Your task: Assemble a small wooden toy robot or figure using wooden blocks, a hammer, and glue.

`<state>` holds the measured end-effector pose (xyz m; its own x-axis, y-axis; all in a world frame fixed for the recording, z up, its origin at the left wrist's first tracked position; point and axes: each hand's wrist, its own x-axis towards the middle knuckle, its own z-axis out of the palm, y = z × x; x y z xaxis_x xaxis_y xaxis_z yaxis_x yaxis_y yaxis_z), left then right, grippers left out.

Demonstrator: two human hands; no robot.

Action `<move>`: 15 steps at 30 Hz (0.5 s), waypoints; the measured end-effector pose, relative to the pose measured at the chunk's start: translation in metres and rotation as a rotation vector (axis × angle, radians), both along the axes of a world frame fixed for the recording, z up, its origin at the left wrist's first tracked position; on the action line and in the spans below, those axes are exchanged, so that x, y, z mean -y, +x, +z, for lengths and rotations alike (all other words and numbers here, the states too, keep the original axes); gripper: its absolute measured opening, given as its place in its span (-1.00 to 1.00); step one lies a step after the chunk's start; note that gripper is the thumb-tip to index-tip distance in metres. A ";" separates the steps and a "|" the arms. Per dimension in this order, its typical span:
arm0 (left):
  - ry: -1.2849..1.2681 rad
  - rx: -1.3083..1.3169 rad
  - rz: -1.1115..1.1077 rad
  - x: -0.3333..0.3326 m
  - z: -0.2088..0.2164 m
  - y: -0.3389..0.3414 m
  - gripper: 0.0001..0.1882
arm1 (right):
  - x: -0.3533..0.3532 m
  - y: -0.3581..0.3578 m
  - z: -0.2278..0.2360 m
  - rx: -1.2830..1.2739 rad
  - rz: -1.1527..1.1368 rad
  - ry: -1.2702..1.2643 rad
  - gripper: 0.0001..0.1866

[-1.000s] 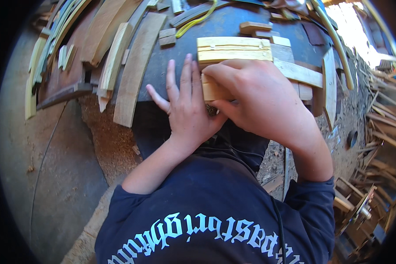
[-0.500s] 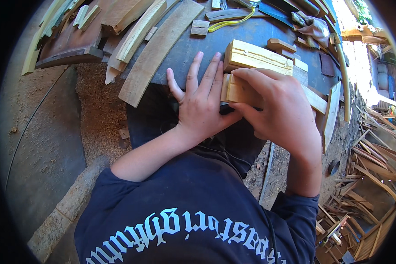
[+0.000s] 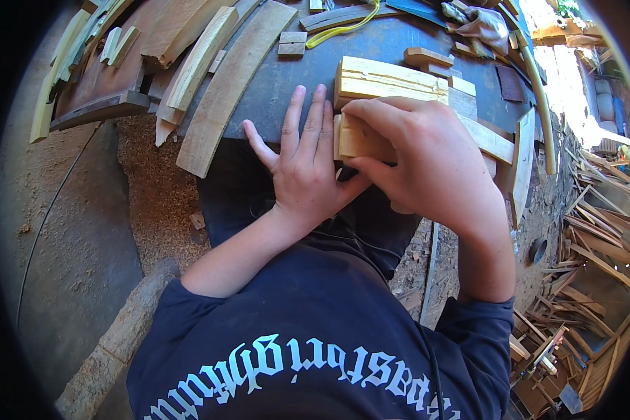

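Note:
My right hand point(image 3: 437, 150) is closed over a small pale wooden block point(image 3: 365, 140), thumb on its near side and fingers over its far edge. The palm hides the block's right part. My left hand point(image 3: 305, 168) lies open with its fingers spread, its inner side close against the block's left end; whether they touch, I cannot tell. Just beyond the held block, a longer yellowish wooden block point(image 3: 390, 78) with grooves along its top rests on the dark worktable point(image 3: 259, 115).
Curved wooden boards point(image 3: 238, 91) lie on the table's left. A small notched block point(image 3: 292, 43), a yellow strap point(image 3: 343, 29) and a rag point(image 3: 483, 26) sit farther back. Wood strips point(image 3: 521, 168) stick out at the right edge. Scrap wood point(image 3: 595, 245) is piled on the floor to the right.
The view has shifted, so the table and blocks appear farther left and slightly higher. Both hands keep nearly the same pose around the small block.

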<state>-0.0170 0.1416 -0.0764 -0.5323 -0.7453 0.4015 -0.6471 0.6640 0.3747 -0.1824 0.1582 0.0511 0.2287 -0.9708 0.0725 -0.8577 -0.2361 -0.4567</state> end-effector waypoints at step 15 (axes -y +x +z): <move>0.182 -0.277 -0.063 0.009 0.019 0.020 -0.33 | -0.002 0.001 0.007 0.034 0.030 0.082 -0.56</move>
